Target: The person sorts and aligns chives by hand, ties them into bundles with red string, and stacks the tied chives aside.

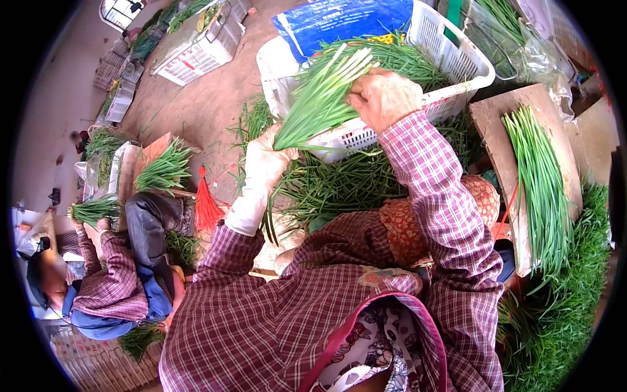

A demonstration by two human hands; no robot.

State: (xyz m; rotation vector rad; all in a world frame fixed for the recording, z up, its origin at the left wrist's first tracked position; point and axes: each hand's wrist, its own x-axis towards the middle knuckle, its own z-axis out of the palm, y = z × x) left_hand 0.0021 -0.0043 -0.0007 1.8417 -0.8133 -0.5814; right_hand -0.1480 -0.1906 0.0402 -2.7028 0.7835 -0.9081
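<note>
A bunch of green chives (320, 104) with pale stem ends slants over the near edge of a white plastic basket (450, 97). My left hand (268, 157), in a whitish glove, is closed around its lower, leafy end. A few long leaves hang down beside the glove. At the upper right side of the bunch, my bare right hand (385, 98) has its fingers curled in against the pale stems. Its fingertips are partly hidden. More loose chives (431, 68) lie in the basket, with a blue printed sheet (346, 26) at its far side.
Loose chives (353, 186) cover the floor below the basket. To the right, a chive bundle (539, 189) rests on a wooden board (486, 121). A co-worker (111, 281) at left holds another bunch (96, 208). A red tassel (207, 204) hangs near my left forearm.
</note>
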